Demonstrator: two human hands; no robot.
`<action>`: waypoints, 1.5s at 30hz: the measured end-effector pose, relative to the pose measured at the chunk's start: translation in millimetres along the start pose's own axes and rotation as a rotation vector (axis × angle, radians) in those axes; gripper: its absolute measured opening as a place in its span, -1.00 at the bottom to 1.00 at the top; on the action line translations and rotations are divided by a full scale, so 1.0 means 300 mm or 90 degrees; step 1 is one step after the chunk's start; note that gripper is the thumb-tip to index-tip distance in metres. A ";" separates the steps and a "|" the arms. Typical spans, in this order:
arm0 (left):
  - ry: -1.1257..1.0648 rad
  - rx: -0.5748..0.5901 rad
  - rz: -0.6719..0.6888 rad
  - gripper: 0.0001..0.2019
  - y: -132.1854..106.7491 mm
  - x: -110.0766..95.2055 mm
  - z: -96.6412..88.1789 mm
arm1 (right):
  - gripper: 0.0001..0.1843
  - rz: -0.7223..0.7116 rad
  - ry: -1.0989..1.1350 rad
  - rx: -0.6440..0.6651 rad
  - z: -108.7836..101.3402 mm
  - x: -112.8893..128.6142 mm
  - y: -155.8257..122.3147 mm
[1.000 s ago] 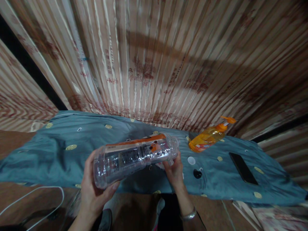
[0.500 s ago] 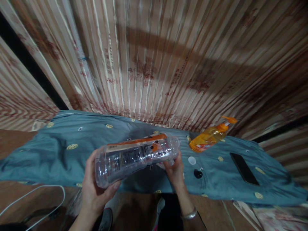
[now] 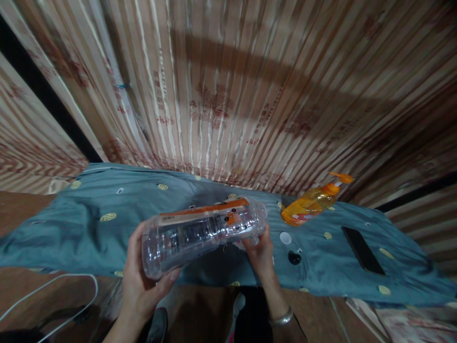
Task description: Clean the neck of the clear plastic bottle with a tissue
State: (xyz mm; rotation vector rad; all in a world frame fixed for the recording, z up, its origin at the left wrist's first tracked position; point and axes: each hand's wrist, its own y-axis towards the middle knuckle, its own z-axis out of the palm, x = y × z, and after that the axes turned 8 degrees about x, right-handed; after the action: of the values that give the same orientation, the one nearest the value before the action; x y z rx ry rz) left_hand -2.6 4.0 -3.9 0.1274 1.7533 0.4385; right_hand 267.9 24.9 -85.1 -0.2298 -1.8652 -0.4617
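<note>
A clear plastic bottle [image 3: 200,236] with a printed orange label lies on its side in the air above the cloth. Its wide end is in my left hand [image 3: 139,281], thumb along the near side and fingers wrapped behind. My right hand [image 3: 260,252] grips the narrower end at the right, its fingers mostly hidden by the bottle; a bit of whitish film shows near them. Right of that hand, a white round disc [image 3: 285,237] and a small black round piece [image 3: 294,257] rest on the cloth.
The teal patterned cloth [image 3: 135,243] covers a long low surface. An orange pump bottle [image 3: 309,205] stands at the back right, with a black phone [image 3: 362,250] in front of it. A pleated curtain [image 3: 221,95] hangs behind. A white cable [image 3: 94,290] loops at lower left.
Hardly anything differs. The bottle and both hands keep their hold and pose, while the whole view shifts very slightly.
</note>
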 end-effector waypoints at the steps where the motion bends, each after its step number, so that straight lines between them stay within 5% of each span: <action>1: -0.003 0.002 0.002 -0.16 0.000 -0.001 0.000 | -0.27 0.001 0.002 -0.001 0.001 -0.001 0.000; 45: 0.006 -0.003 0.020 -0.14 0.001 -0.001 0.003 | -0.26 0.000 0.017 0.010 -0.006 -0.002 -0.002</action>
State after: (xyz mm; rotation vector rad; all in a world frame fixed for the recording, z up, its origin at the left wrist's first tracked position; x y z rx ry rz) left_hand -1.6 4.3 -3.6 0.1504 1.7617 0.4666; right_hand 269.5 23.6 -85.1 -0.2113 -1.8426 -0.4479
